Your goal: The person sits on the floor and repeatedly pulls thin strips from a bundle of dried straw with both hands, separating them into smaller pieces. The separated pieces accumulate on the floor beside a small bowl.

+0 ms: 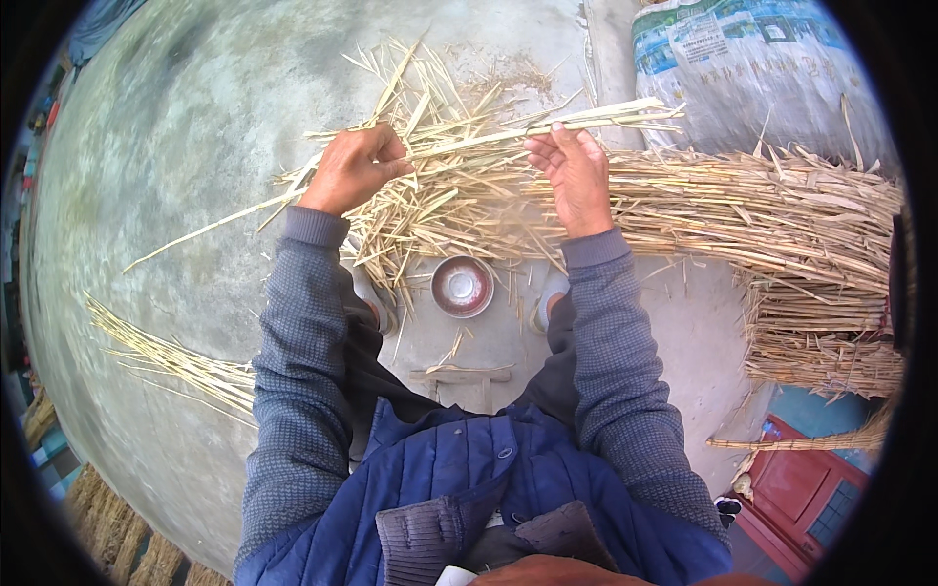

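A long pale reed stalk (479, 143) stretches between my two hands, tilted up toward the right. My left hand (354, 172) is closed on it, thumb and fingers pinched together; a thin strip runs out past this hand to the lower left. My right hand (575, 181) pinches the stalk near its frayed right end, palm turned toward me. Beneath both hands lies a loose heap of straw-coloured strips and husks (440, 220). A small metal bowl (489, 295) with a reddish inside sits on the concrete between my feet.
A thick bundle of reeds (723, 200) lies at the right, beside a blue and white sack (752, 93). Peeled stalks (181, 361) are laid out at the left. A low wooden stool (464, 375) stands close to me. Far lower right is a red door (796, 488).
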The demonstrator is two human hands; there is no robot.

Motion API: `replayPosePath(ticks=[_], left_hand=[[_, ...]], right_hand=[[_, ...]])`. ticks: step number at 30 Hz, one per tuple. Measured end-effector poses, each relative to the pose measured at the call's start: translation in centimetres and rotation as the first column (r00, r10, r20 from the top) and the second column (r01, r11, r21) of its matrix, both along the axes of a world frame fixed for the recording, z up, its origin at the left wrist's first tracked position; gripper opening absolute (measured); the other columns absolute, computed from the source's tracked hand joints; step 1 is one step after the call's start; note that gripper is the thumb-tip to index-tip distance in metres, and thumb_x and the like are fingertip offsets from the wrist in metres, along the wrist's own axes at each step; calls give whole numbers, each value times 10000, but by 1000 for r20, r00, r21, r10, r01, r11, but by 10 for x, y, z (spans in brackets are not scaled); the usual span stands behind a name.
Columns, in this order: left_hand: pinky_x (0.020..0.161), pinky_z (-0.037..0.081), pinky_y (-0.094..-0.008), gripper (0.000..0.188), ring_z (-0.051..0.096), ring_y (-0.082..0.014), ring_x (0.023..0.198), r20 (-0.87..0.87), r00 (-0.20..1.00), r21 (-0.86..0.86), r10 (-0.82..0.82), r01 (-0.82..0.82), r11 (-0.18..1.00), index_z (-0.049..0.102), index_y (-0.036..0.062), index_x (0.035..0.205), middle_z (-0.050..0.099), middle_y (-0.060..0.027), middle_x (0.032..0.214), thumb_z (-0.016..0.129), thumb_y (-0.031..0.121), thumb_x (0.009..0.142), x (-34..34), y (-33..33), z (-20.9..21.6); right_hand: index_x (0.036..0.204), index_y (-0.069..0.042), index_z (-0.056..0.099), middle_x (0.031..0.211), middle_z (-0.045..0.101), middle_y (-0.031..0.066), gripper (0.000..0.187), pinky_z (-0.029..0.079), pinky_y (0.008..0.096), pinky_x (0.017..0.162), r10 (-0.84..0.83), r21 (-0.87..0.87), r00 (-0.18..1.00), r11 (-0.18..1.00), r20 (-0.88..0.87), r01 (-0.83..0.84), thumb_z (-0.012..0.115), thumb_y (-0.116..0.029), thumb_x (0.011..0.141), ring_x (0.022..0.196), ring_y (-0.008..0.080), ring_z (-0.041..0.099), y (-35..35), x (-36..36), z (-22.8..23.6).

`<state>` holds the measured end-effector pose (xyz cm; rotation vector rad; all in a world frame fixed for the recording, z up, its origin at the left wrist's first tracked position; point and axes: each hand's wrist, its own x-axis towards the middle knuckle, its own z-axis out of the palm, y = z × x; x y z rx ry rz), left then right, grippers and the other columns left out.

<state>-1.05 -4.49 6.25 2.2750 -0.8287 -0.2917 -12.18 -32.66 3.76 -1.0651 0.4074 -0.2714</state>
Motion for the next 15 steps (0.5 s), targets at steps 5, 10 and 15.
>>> replayPosePath(ticks=[5, 10, 15], left_hand=[[665, 474, -318, 304, 581, -140, 715, -144, 989, -96, -44, 30, 995, 714, -9, 951, 673, -71, 790, 812, 266, 865, -18, -30, -4], [642, 482, -294, 279, 613, -113, 707, -327, 945, -226, 3, -81, 971, 738, -5, 952, 712, -52, 788, 793, 261, 890, -18, -29, -8], [678, 526, -263, 218, 678, -101, 760, -503, 864, -389, -31, -194, 901, 742, -17, 950, 755, -58, 854, 773, 195, 913, -22, -27, -14]], right_hand=[[1054, 31, 544, 985, 694, 179, 224, 597, 319, 760, 34, -46, 999, 998, 5, -33, 617, -174, 1004, 873, 230, 722, 11, -1, 4], [1086, 41, 550, 991, 694, 175, 212, 601, 352, 815, 78, -105, 996, 992, 43, -73, 591, -153, 1012, 918, 266, 724, 14, -1, 13], [1141, 51, 573, 1041, 695, 177, 223, 600, 371, 847, 187, -179, 975, 970, 120, -164, 574, -134, 1016, 936, 269, 722, 11, -3, 15]])
